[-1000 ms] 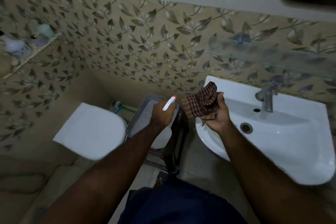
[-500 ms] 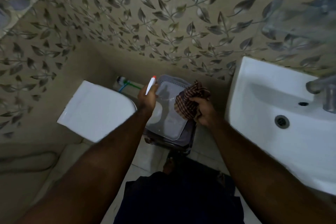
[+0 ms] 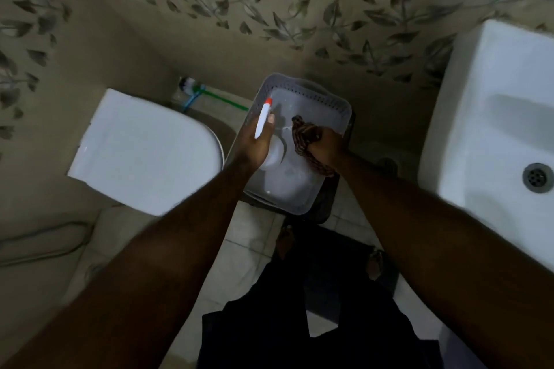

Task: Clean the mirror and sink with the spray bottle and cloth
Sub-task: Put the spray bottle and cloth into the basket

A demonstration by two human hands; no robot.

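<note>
Two hands | left (image 3: 254, 144) grips one spray bottle (image 3: 271, 150) | right (image 3: 328, 147) clutches one cloth (image 3: 304, 136) | one basket (image 3: 335, 105)

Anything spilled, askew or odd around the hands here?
Nothing stands out. Left hand holds the spray bottle and right hand the cloth, both over the grey tray. No spill shows on the tray or sink.

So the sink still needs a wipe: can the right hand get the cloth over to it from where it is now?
Probably yes: the right hand grips the cloth over the grey tray, and nothing stands between it and the sink to its right.
</note>
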